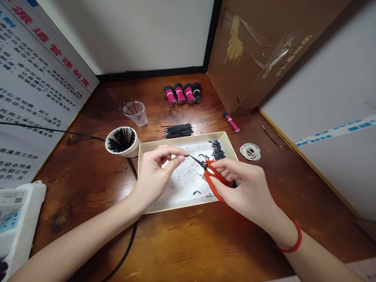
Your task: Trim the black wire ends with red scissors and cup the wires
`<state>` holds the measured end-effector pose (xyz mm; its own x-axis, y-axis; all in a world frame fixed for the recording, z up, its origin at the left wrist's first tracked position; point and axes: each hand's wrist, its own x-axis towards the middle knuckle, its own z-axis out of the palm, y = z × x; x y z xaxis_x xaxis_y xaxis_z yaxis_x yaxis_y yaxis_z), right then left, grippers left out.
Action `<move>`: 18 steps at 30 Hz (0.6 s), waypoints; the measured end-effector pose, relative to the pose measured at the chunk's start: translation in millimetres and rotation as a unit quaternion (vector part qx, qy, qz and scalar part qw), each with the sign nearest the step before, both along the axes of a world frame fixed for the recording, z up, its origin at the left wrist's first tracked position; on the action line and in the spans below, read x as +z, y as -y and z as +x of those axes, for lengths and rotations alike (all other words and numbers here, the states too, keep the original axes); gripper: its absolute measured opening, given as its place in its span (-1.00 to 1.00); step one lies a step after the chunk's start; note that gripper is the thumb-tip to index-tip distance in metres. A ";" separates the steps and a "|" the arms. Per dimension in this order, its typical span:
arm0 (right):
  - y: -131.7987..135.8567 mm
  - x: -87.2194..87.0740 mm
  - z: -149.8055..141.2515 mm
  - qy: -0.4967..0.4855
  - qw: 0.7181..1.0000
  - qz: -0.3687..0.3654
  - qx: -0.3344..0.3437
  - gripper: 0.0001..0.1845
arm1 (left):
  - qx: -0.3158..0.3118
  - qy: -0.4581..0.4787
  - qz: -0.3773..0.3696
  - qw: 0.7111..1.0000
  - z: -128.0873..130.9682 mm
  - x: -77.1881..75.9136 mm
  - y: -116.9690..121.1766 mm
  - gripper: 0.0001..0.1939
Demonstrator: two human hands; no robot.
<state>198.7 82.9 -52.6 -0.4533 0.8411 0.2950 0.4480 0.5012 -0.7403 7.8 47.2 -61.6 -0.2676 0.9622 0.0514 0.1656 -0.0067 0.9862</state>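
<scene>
Over my wooden desk (73,219), right above a shallow cardboard tray (182,210) scattered with black clippings, my left hand (152,176) has thumb and finger pinched shut on a thin black wire (185,155), though it's tiny and hard to make out. My right hand (243,188) has its fingers curled around red-handled scissors (213,176), the black tips just beside that pinch. Around the tray: one paper cup (129,150) stuffed with black wires, one clear plastic cup (139,115) holding a few, a loose pile of black wires (178,130), four pink-and-black bundles (182,93), one skinnier pink bundle (231,121), and a coil of white rubber bands (250,151). A cardboard box (249,51) fills the corner, and a black cable (129,243) runs past the tray.
</scene>
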 end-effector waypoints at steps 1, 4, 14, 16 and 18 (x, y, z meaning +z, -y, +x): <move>0.2 0.3 -0.4 0.001 1.000 0.000 0.001 -0.93 | 0.000 0.000 -0.001 1.000 0.0 -0.1 -0.1 -0.92; 0.5 1.2 -1.0 0.003 1.000 0.001 -0.001 -0.93 | -0.001 0.002 -0.004 1.000 -0.6 0.7 0.2 -0.92; -0.5 0.1 -0.7 -0.002 1.000 -0.005 -0.002 -0.94 | -0.002 -0.004 -0.005 1.000 -0.9 2.3 0.7 -0.93; -0.2 0.5 -0.7 -0.002 1.000 -0.005 -0.003 -0.93 | -0.001 -0.007 -0.003 1.000 -0.4 2.4 0.2 -0.93; 0.3 1.3 -0.4 -0.001 1.000 -0.007 -0.002 -0.93 | 0.001 -0.015 0.000 1.000 -0.1 3.1 0.0 -0.93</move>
